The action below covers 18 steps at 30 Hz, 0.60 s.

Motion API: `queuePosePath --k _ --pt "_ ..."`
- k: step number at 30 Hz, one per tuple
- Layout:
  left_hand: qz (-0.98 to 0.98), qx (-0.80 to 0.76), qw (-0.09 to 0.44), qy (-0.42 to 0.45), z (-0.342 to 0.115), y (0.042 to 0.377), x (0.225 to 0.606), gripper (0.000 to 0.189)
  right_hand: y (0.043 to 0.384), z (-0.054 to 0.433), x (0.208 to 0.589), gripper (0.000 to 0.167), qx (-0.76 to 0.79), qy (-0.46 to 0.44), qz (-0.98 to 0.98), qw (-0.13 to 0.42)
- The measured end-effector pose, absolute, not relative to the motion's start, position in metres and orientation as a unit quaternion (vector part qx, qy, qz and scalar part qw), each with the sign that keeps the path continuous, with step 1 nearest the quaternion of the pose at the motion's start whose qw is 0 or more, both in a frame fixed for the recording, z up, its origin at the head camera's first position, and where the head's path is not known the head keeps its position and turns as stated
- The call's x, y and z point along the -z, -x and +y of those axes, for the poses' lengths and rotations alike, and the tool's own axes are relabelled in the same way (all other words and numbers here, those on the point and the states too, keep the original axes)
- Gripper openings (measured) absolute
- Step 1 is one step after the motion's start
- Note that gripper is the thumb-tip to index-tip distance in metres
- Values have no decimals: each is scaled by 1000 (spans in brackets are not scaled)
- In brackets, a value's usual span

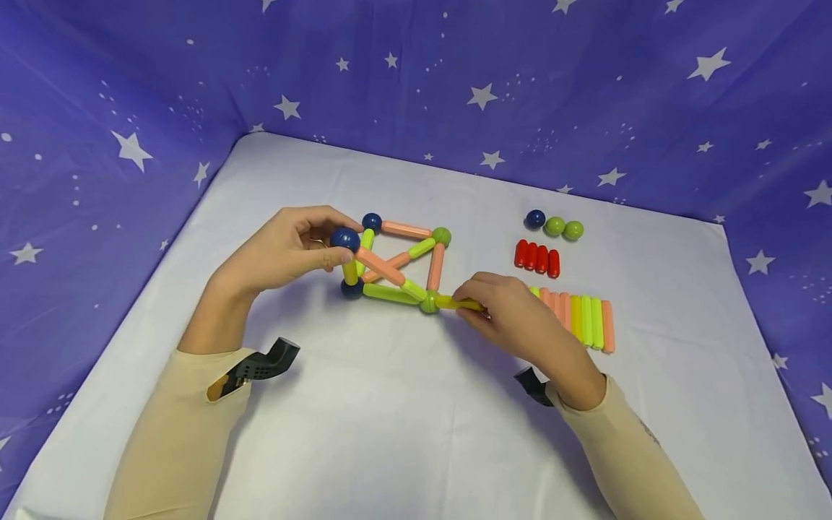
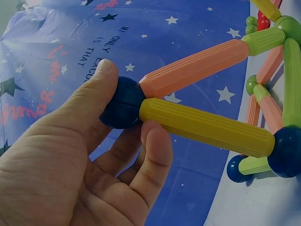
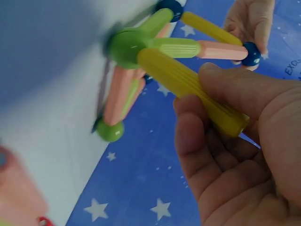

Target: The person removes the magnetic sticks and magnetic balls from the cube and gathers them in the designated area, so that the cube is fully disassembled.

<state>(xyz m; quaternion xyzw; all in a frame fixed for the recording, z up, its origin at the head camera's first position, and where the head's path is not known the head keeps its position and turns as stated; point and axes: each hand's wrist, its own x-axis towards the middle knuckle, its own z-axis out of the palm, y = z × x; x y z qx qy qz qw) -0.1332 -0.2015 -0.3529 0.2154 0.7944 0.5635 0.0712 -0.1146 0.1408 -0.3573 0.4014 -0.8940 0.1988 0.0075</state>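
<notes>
My left hand [image 1: 276, 249] pinches a dark blue ball [image 2: 123, 102] between thumb and fingers, raised above the table. From that ball a yellow stick [image 2: 207, 127] slopes down to another blue ball [image 1: 352, 289], and a salmon stick [image 1: 382, 266] with a lime stick runs to the near green ball [image 1: 429, 301]. Those parts rise from a four-cornered frame of balls and sticks with a diagonal. My right hand [image 1: 513, 314] grips a second yellow stick [image 3: 188, 89] between thumb and fingers. Its far end touches the near green ball, and the near end shows past the fingers.
Behind the right hand lies a row of salmon, lime and yellow sticks [image 1: 598, 323], partly hidden by it. Beyond are several short red sticks [image 1: 536, 258], one loose blue ball [image 1: 536, 219] and two loose green balls [image 1: 564, 228]. A purple starred cloth [image 1: 416, 72] surrounds the white table [image 1: 364, 433].
</notes>
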Motion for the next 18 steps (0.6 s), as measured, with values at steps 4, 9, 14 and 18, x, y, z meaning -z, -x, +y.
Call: queuePosePath --k 4,9,14,18 --pt "796 -561 70 -216 -200 132 350 32 111 154 366 16 -200 -392 -898 5" --pt "801 -556 73 -207 -200 131 351 32 106 161 379 17 -185 -389 -902 -8" --pt "804 -555 72 -203 -200 130 350 34 93 165 380 17 -134 -370 -919 -3" --pt "805 -553 70 -205 -198 129 348 35 84 176 381 16 -119 -352 -929 12"
